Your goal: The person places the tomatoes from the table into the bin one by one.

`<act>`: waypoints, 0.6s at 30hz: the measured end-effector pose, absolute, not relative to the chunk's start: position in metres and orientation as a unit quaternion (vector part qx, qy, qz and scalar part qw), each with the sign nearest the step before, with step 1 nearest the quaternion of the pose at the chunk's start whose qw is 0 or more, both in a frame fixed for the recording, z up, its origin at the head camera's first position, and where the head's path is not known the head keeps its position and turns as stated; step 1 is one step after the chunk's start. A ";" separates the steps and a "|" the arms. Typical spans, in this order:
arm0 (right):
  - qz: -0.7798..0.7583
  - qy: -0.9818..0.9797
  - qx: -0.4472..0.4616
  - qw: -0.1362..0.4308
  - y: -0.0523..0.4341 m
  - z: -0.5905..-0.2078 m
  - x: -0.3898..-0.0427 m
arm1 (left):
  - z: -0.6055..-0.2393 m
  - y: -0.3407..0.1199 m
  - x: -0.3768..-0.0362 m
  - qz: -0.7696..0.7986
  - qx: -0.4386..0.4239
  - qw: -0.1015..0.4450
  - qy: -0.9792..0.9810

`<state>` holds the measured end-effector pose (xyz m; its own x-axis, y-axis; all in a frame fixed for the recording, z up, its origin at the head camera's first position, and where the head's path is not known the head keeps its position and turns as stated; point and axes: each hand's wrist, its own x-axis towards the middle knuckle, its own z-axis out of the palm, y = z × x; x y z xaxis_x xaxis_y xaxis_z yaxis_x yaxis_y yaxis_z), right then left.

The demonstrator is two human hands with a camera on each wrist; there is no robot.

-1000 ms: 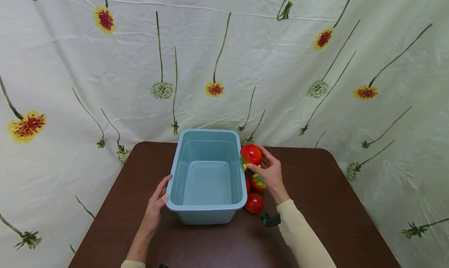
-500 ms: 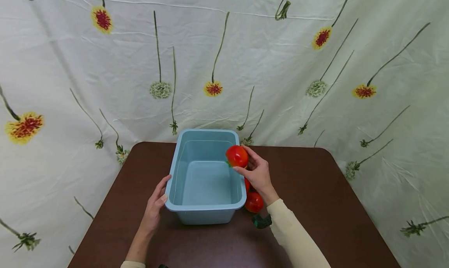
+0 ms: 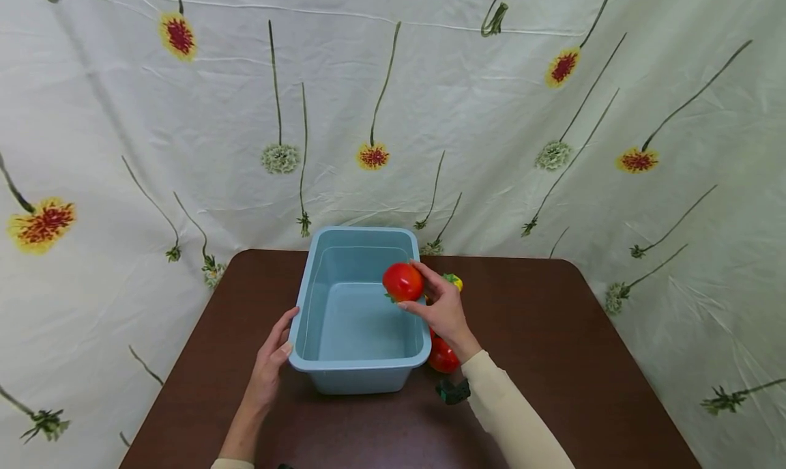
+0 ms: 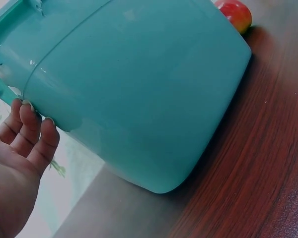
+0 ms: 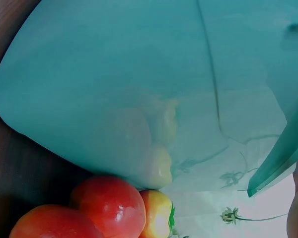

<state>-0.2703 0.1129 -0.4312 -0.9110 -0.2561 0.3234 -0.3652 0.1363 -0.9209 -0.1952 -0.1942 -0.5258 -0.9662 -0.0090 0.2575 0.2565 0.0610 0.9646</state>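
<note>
Blue plastic bin (image 3: 359, 380); I see left hand (image 3: 270, 356) gripping its left rim, presumably for steadiness; right hand (image 3: 443, 312) pinches red fruit (image 3: 402, 282) above its right side, likely clearing the rim.

This looks like a curtained-off tabletop corner, whether in a home or a lab cannot be told: a creased white cloth (image 3: 344, 100), printed with yellow-and-red flowers on long stems, hangs around a round-cornered dark brown wood-grained table (image 3: 540, 319).
</note>
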 end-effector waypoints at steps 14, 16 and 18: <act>0.700 -0.693 0.139 0.104 0.153 -0.466 -0.300 | -0.523 -0.193 -0.193 -0.676 -0.084 0.104 -0.724; 0.704 -0.692 0.120 0.111 0.160 -0.472 -0.301 | -0.523 -0.193 -0.193 -0.676 -0.083 0.102 -0.725; 0.701 -0.697 0.107 0.111 0.166 -0.478 -0.301 | -0.523 -0.194 -0.193 -0.676 -0.083 0.099 -0.726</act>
<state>-0.3012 0.1663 -0.4781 -0.9524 0.0056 0.3047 -0.3048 -0.0046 -0.9524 -0.1934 -0.1935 -0.5226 -0.9666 -0.0139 0.2560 0.2543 0.0736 0.9643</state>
